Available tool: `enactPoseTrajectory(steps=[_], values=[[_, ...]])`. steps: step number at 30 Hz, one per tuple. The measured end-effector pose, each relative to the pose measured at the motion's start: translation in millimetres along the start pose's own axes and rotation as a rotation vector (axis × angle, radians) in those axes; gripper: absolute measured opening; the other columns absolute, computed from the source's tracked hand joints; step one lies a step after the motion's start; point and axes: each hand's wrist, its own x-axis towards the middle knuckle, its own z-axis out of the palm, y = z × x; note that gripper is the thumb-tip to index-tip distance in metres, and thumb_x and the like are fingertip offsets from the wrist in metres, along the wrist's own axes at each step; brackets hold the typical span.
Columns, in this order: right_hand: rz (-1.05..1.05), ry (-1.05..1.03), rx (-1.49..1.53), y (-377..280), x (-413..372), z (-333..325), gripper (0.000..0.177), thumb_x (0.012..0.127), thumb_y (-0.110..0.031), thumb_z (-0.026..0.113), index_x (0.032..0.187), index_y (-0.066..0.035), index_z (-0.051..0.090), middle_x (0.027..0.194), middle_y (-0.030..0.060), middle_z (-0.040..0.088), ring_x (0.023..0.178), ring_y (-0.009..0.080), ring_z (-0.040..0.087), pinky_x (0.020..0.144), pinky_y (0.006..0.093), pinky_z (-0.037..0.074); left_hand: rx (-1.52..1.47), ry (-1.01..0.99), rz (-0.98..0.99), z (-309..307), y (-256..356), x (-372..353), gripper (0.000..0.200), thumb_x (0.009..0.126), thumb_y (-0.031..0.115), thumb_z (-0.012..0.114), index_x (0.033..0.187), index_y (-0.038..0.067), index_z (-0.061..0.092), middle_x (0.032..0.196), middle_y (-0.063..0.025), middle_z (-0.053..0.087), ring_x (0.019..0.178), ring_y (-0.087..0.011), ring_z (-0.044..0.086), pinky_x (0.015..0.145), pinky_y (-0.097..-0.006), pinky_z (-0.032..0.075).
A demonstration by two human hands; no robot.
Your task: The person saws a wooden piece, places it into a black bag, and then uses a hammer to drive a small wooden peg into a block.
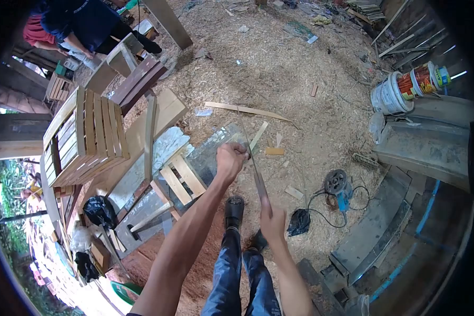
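My left hand (230, 160) is closed around the upper part of a long thin strip (252, 158), dark and blade-like, that runs from about the sawdust floor's middle down toward me. My right hand (273, 221) grips the strip's lower end. Both arms reach forward over my jeans and black boots (234, 209). The strip is held slanted in the air above the floor.
A slatted wooden crate (84, 137) and planks (158, 121) lie to the left, with a hammer (147, 221) on a board. An angle grinder (338, 187) with cord rests on the sawdust at right. Paint buckets (405, 89) stand far right. Another person (84, 23) crouches at top left.
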Motion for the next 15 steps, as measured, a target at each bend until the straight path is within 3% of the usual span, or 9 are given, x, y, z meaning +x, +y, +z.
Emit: enactPoseTrajectory(steps=[4,6,8,11,15], values=[[-0.054,0.024,0.034,9.9,-50.4,-19.9,0.052,0.095,-0.035,0.050,0.065,0.005,0.061,0.051,0.0162,0.055,0.048,0.0256,0.057,0.052,0.0415,0.042,0.082,-0.035,0.046,-5.0,5.9,-0.2,0.014,0.070,0.004,0.072,0.082,-0.004,0.070,0.076,-0.0150,0.069,0.068,-0.0184,0.065,0.063,-0.0310,0.051],[0.085,-0.023,0.012,7.2,-36.6,-13.7,0.051,0.095,-0.035,0.049,0.067,0.006,0.061,0.053,0.0207,0.055,0.050,0.0298,0.059,0.052,0.0418,0.042,0.063,-0.038,0.049,1.2,-4.1,4.6,0.014,0.070,0.004,0.073,0.082,-0.004,0.070,0.076,-0.0150,0.069,0.067,-0.0190,0.065,0.063,-0.0313,0.051],[-0.078,0.044,-0.106,-1.4,9.6,5.1,0.050,0.095,-0.033,0.048,0.067,0.006,0.061,0.054,0.0233,0.053,0.052,0.0341,0.060,0.051,0.0423,0.042,0.047,-0.027,0.066,0.0,-4.5,6.7,0.014,0.070,0.004,0.073,0.081,-0.004,0.070,0.076,-0.0150,0.069,0.066,-0.0197,0.065,0.064,-0.0316,0.051],[-0.073,-0.005,-0.090,-13.6,34.0,10.0,0.050,0.096,-0.032,0.047,0.067,0.007,0.060,0.054,0.0238,0.050,0.054,0.0371,0.060,0.051,0.0426,0.041,0.064,-0.013,0.069,-0.6,2.5,-0.9,0.014,0.070,0.004,0.073,0.082,-0.003,0.070,0.073,-0.0150,0.069,0.065,-0.0181,0.065,0.062,-0.0314,0.050],[-0.067,0.007,-0.038,13.6,-32.2,-9.0,0.049,0.096,-0.032,0.049,0.066,0.006,0.058,0.051,0.0211,0.047,0.047,0.0322,0.056,0.049,0.0417,0.040,0.060,-0.002,0.010,-1.0,6.4,-2.5,0.014,0.070,0.004,0.074,0.083,-0.002,0.070,0.073,-0.0160,0.068,0.064,-0.0173,0.064,0.061,-0.0314,0.050]])
